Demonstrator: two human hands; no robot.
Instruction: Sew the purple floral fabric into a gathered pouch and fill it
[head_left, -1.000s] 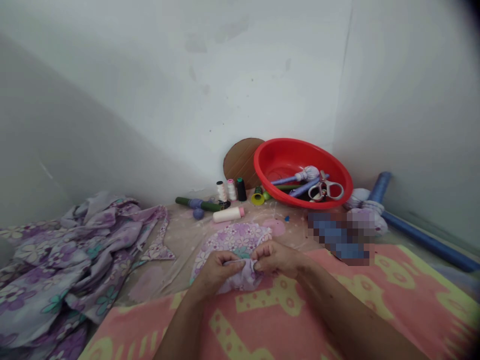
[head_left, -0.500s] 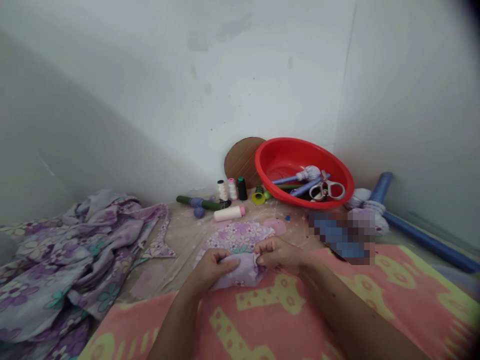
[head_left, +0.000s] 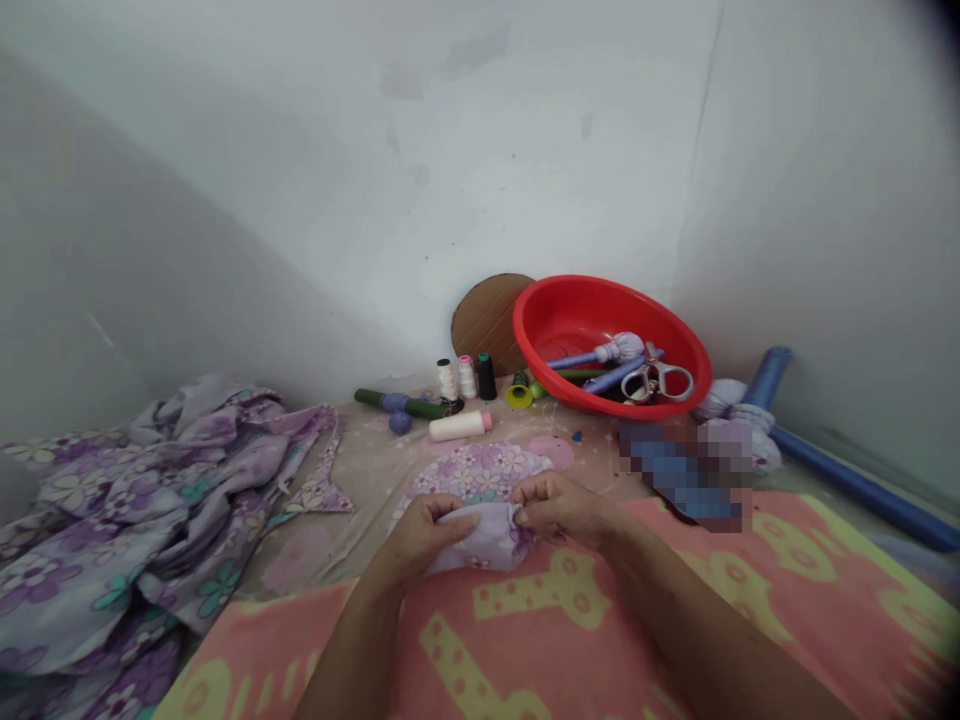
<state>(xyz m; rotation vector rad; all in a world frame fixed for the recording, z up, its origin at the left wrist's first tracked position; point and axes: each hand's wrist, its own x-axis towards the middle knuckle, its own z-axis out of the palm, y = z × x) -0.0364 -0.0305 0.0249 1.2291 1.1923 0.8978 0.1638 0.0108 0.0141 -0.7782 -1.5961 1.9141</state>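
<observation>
Head view: the red basin (head_left: 574, 310) is tilted, its opening toward the camera. Contents: a white cloth-headed stick (head_left: 621, 347) with a blue shaft, a blue rod (head_left: 613, 377) and scissors (head_left: 654, 366) with grey handle loops; smaller items beneath are too obscured to identify. A cardboard disc (head_left: 487, 318) stands partly behind the basin, against the wall.

Relative to the earliest frame, the hands have moved slightly apart and the bunched cloth is now drawn out, exposing more of its plain lilac face. Basin and contents are unchanged in arrangement.

The floral cloth (head_left: 484, 540) is located between the two hands, above the pink-and-yellow blanket (head_left: 517, 640). Left hand (head_left: 426, 537): thumb on top, closed on the left side of the fold. Right hand (head_left: 562, 512): fingertips pinched on the gathered right edge. Whether a needle is held cannot be determined. Just beyond the hands, the floral face lies spread on the mat (head_left: 360, 465); farther back lies a white cylinder (head_left: 456, 427) with a pink end.
</observation>
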